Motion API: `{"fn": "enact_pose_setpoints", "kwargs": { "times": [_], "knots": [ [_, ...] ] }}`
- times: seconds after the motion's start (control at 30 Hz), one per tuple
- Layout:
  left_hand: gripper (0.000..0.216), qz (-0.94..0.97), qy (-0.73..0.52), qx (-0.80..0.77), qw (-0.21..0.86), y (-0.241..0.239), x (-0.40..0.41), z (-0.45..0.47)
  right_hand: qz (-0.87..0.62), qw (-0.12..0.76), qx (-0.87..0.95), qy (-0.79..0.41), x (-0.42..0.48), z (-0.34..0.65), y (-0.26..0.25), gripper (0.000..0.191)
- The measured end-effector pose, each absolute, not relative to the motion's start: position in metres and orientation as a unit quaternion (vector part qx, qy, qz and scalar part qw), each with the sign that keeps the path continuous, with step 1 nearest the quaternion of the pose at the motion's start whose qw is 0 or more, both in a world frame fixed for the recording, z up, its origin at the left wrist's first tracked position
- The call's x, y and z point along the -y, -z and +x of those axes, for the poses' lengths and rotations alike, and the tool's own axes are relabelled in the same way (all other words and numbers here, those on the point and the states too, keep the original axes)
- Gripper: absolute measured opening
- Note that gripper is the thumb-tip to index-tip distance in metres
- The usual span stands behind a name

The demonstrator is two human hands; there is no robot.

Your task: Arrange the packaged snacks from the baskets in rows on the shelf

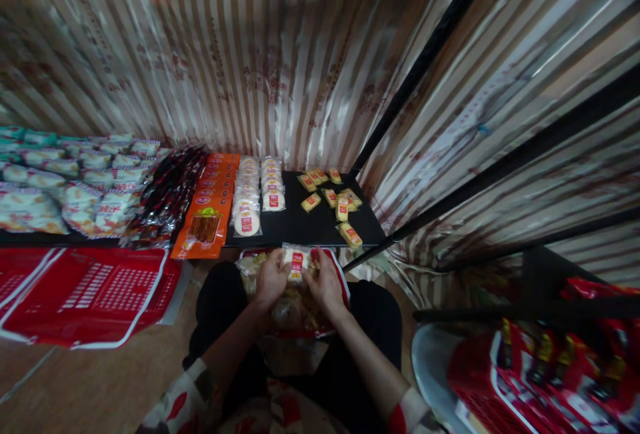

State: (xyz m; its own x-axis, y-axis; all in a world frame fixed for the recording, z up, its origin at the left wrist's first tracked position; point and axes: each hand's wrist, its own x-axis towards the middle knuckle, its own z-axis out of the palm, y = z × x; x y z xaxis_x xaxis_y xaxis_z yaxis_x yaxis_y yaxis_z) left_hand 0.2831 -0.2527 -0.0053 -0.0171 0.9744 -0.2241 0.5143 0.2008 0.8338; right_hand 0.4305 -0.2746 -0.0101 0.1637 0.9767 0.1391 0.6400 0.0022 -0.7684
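Observation:
Between both hands is a rice cracker packet [295,263], a pale round piece in clear wrap with a red and yellow label. My left hand [271,279] grips its left edge, and my right hand [326,282] pinches its lower right side. Below them, a red basket with a white rim [346,287] rests between my knees and holds more clear-wrapped packets, partly hidden by my hands. On the black shelf [295,234] just ahead, similar white rice cracker packets [247,201] overlap in two rows. Small yellow packets [342,210] lie scattered to their right.
Left along the shelf are orange snack packs [210,201], dark shiny packets [167,187] and white snack bags [80,204]. A red basket [100,294] stands below. Black poles [425,54] slant at right, above a red basket of red packs [475,377]. Striped curtains [250,54] hang behind.

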Motion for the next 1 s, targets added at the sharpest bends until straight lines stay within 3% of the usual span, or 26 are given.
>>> {"fn": "enact_pose_setpoints", "kwargs": {
  "times": [0.13,0.27,0.37,0.47,0.63,0.8,1.0],
  "knots": [
    [0.037,0.736,-0.172,-0.572,0.318,-0.02,0.251,0.27,-0.606,0.286,0.737,-0.082,0.271,0.431,-0.004,0.057],
    [0.031,0.829,-0.09,-0.496,0.239,-0.038,0.245,0.265,-0.535,0.192,0.812,-0.131,0.261,0.428,-0.016,0.056],
    [0.03,0.848,-0.098,-0.485,0.188,-0.045,0.24,0.264,-0.522,0.175,0.81,-0.202,0.253,0.424,-0.023,0.06],
    [0.032,0.822,-0.193,-0.518,0.135,-0.044,0.236,0.264,-0.552,0.233,0.763,-0.242,0.244,0.422,-0.026,0.054],
    [0.031,0.716,-0.396,-0.569,0.083,-0.031,0.239,0.265,-0.607,0.402,0.568,-0.385,0.225,0.419,-0.016,0.035],
    [0.032,0.714,-0.399,-0.564,0.117,-0.006,0.246,0.271,-0.582,0.477,0.403,-0.521,0.206,0.413,0.0,0.042],
    [0.045,0.728,-0.35,-0.567,0.164,0.009,0.233,0.283,-0.611,0.483,0.385,-0.495,0.171,0.403,0.012,0.037]
  ]
}}
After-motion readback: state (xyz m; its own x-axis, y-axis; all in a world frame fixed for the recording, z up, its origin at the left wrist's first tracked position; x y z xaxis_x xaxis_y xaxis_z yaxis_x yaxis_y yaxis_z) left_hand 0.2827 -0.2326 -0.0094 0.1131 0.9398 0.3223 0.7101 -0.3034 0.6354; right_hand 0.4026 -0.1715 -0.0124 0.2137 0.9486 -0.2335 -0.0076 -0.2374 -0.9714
